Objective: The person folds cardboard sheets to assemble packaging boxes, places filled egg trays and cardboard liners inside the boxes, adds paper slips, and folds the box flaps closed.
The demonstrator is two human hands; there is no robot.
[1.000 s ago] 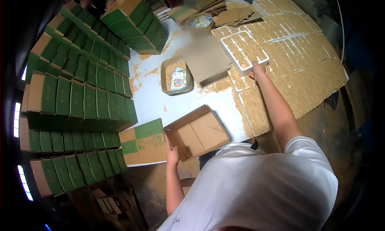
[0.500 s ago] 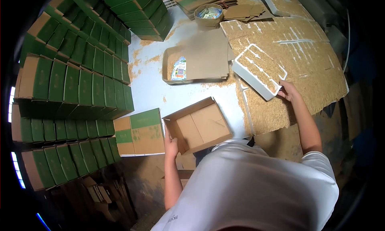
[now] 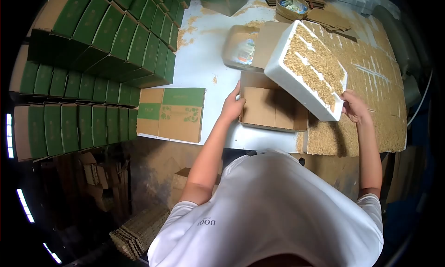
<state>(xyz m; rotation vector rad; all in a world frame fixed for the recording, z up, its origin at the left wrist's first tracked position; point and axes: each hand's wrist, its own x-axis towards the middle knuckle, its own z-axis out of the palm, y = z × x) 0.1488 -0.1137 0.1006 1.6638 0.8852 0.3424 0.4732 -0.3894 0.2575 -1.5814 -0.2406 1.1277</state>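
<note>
An open cardboard box (image 3: 264,107) rests on the white table near its front edge, its inside partly in shadow. My left hand (image 3: 233,104) grips the box's left wall, thumb inside. My right hand (image 3: 354,105) holds the lower right end of a white foam tray (image 3: 296,84) filled with tan shavings. Tilted, the tray is raised over the right part of the box and hides its back right corner. Left of the box lies a flat green and brown carton (image 3: 181,114).
Stacked green boxes (image 3: 102,35) line the left side. Behind the box stand a container with printed packets (image 3: 244,51) and cardboard sheets (image 3: 269,40). A round basket (image 3: 292,8) sits at the back. Shavings-covered trays (image 3: 380,114) spread to the right.
My right hand has lifted the foam tray off the shavings-covered trays and brought it left, over the open box. My left hand still grips the box, now flatter on the table. The view has shifted.
</note>
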